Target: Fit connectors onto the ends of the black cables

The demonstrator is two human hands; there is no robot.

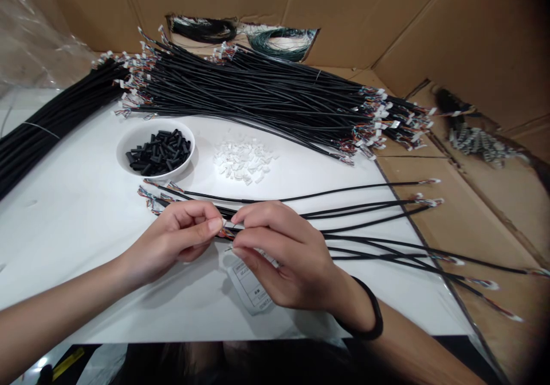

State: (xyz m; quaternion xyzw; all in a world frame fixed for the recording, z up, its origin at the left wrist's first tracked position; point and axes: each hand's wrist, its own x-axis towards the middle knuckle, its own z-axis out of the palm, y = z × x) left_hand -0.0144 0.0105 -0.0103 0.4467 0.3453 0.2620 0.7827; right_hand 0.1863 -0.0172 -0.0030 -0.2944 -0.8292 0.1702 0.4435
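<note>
My left hand (pixel 176 236) and right hand (pixel 283 253) meet over a black sheathed cable (pixel 217 216), just above the white tabletop (pixel 73 201), where its end breaks into thin coloured wires (pixel 226 233). My left thumb and forefinger are clenched on it, and my right fingertips (pixel 235 220) pinch in at the same spot, though the wires are too fine to tell exactly which ones they hold. More loose black cables (pixel 369 208) fan out to the right, crossing the tabletop's slanted edge onto cardboard (pixel 485 213). A printed label (pixel 249 285) lies partly under my right hand. Beyond my hands sit a white bowl (pixel 155 150) of black tube pieces (pixel 158 153), a heap of small white connectors (pixel 243 160), and a large bundle of black cables (pixel 258 95)
</note>
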